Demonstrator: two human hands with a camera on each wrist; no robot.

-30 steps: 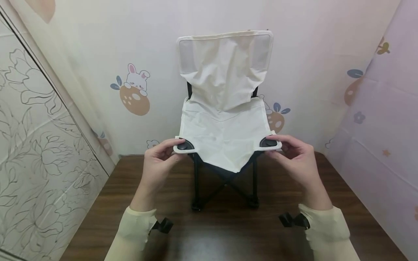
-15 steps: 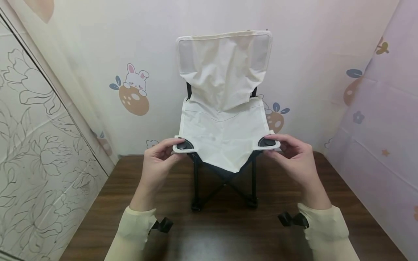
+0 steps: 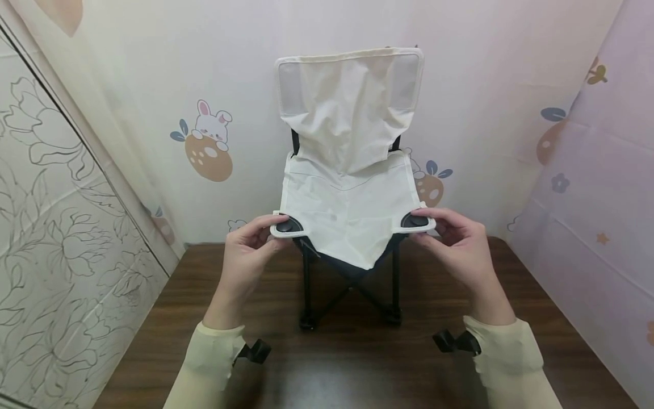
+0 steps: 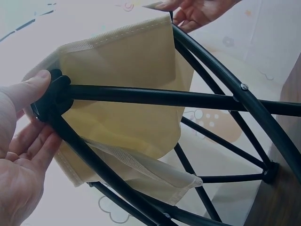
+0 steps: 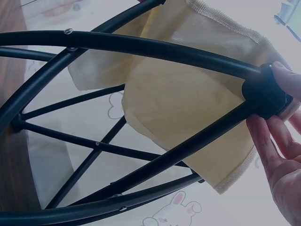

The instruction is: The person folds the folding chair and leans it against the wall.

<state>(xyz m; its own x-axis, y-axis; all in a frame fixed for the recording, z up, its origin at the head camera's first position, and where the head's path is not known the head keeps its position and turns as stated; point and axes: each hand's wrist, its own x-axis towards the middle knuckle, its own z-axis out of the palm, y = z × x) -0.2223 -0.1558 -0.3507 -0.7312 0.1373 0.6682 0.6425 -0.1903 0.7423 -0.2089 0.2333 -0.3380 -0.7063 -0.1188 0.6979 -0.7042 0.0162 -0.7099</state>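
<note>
A small folding chair (image 3: 342, 199) with white fabric and a black tube frame stands upright on the wooden table. My left hand (image 3: 250, 244) grips its front left corner, thumb and fingers around the black joint (image 4: 54, 94) in the left wrist view. At the front right corner, my right hand (image 3: 457, 238) pinches the matching black joint (image 5: 265, 92), with fingertips on the corner patch. Between the hands the seat fabric sags to a point at the front. Crossed black legs (image 3: 349, 289) show beneath the seat. Above, the backrest (image 3: 349, 102) has creased fabric and grey side panels.
The brown wooden table (image 3: 327, 369) spreads under and in front of the chair. A curtain (image 3: 204, 57) printed with rabbits hangs close behind, and a floral panel (image 3: 56, 227) borders the left. A black wrist camera mount (image 3: 255, 351) juts from the left sleeve.
My right hand has shifted slightly leftward with the chair's right front corner, bringing the two front corners a little closer. The left hand stays nearly in place.
</note>
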